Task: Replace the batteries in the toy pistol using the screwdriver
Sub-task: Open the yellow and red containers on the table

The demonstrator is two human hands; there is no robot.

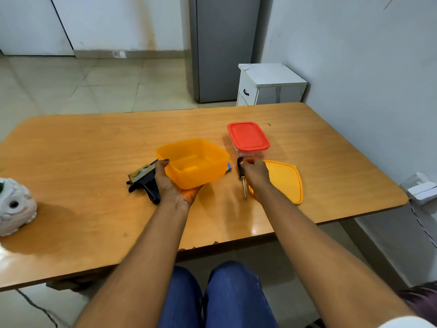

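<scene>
Right hand curled round screwdriver, black handle up near the thumb, shaft pointing back toward the table edge. Left hand gripping the near left corner of the orange tub, thumb over the rim, palm under; tub tipped slightly off the table, looks empty inside.

Nearest: blue-trousered knees under the table edge. Pistol lying flat just left of the left hand, touching or nearly touching it, black with a camo-patterned top, untouched. Tub lid flat on the table just right of the right hand, forearm crossing its near edge. Small blue object peeking out behind the tub's right corner, maybe a battery pack, too hidden to tell. Farther back, red-lidded box, closed. White owl ornament at far left edge.

Progress: early. Tool in hand, tub opened. Not yet done: pistol picked up, battery cover unscrewed, old cells out, new cells in, cover refitted. Whether the cover screw is in place can't be told from here.
</scene>
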